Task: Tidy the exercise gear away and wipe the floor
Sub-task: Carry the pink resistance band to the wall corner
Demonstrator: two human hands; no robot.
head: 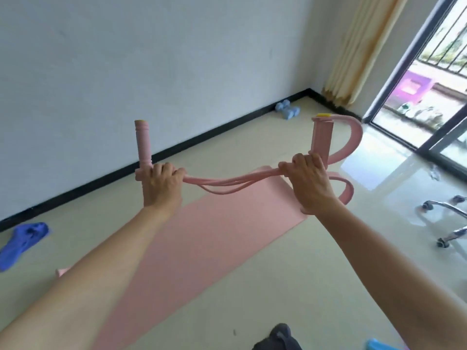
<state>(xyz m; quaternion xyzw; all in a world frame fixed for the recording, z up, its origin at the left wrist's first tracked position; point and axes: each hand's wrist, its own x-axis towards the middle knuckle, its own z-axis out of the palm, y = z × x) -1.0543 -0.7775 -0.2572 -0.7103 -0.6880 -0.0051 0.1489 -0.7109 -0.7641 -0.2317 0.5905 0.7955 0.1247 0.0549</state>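
I hold a pink pedal resistance band (227, 183) up in front of me. My left hand (161, 183) grips its upright handle bar, whose ribbed end sticks up above my fist. My right hand (309, 184) grips the foot-pedal end, where pink strap loops curl out to the right. The elastic cords sag slack between my fists. Below them a pink yoga mat (202, 246) lies unrolled on the cream tiled floor. A blue cloth (21, 242) lies crumpled on the floor at the left. Light blue dumbbells (286, 110) sit by the far wall.
A white wall with black skirting runs along the left and back. A curtain (358, 49) and a sliding glass door (414, 97) are at the right. Chrome chair legs with castors (447, 223) stand at the right edge. A dark object (278, 338) lies at the bottom.
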